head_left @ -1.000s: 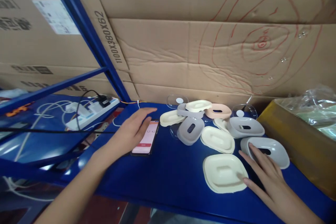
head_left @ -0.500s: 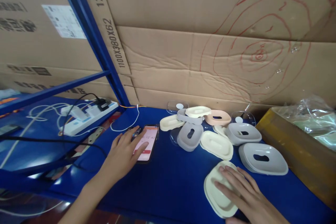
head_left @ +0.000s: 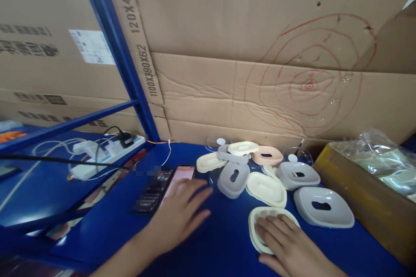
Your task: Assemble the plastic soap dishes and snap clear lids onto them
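Where the near cream tray (head_left: pixel 266 213) serves as landmark, the listing runs as follows.

Right hand (head_left: pixel 286 242): laid over the landmark tray, fingers together and reaching into its hollow, thumb at its near edge; whether they grip cannot be told.

Left hand (head_left: pixel 180 212): left of the tray, fingers spread and loose, covering the lower part of a lit phone (head_left: pixel 178 175); contact with it cannot be told.

Dark phone (head_left: pixel 151 192): farther left of the tray, beside the lit one, partly blurred.

Oval cream tray (head_left: pixel 267 188): just behind the landmark tray, flat on the blue tabletop (head_left: pixel 208 251).

Grey holder (head_left: pixel 338 207), slotted: right of the tray and slightly behind; a second grey holder (head_left: pixel 308 177) lies farther behind.

Lavender holder (head_left: pixel 242 181): behind and left of the tray, tilted.

Peach holder (head_left: pixel 276 156): well behind the tray.

Carton (head_left: pixel 360 199), clear plastic on top: well right of the tray.
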Available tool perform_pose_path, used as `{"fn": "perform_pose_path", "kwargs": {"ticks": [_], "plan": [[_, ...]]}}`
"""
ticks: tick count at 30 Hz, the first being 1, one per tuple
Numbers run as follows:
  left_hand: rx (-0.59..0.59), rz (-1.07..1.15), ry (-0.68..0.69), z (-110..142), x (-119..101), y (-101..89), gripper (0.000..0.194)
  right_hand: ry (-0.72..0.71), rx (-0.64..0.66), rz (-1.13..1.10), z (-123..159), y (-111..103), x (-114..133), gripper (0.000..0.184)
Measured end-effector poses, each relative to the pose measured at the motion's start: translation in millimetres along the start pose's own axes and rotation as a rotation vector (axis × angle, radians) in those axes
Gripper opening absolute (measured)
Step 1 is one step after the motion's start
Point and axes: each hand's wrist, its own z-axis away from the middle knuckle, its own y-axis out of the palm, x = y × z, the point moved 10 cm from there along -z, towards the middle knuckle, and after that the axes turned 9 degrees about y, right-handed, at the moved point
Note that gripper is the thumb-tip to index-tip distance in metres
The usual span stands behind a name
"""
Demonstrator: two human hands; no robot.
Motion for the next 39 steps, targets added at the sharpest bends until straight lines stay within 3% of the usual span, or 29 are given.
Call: {"fn": "perform_pose_path", "kwargs": {"ticks": [2, 4, 6, 8, 13, 15, 17, 20, 22, 39], "plan": [[-0.01, 0.056, 0.192, -20, -46, -0.5, 0.032, -0.004, -0.023, -0.009, -8, 8, 0, 0.042], [-0.04, 0.07, 0.296, -35, -68, -2.2, 0.031, -0.02, -0.027, -0.044, -15, 14, 1, 0.041], [-0.055, 0.083, 0.144, -44, -44, -3.3, 0.037, -0.044, -0.025, -0.085, -19, 15, 3, 0.04], [-0.08, 0.043, -0.112, -36, 5, -9.8, 0.042, -0.056, -0.001, -0.112, -21, 16, 3, 0.039], [-0.128, -0.119, -0.555, 34, 112, -38.8, 0.049, -0.032, 0.088, -0.145, -18, 21, 1, 0.04], [-0.01, -0.193, -0.729, 64, 142, -37.0, 0.054, -0.017, 0.107, -0.155, -18, 22, -1, 0.04], [0.205, -0.169, -0.882, 88, 164, -19.9, 0.066, -0.009, 0.113, -0.16, -18, 22, -2, 0.04], [0.508, -0.021, -0.969, 106, 175, 14.4, 0.083, -0.005, 0.111, -0.161, -19, 21, -3, 0.041], [0.588, 0.029, -0.979, 107, 178, 25.4, 0.089, -0.003, 0.118, -0.171, -20, 20, -4, 0.042], [0.693, -0.028, -1.016, 84, 184, 37.3, 0.095, 0.109, 0.234, -0.351, -18, 26, -13, 0.042]]}}
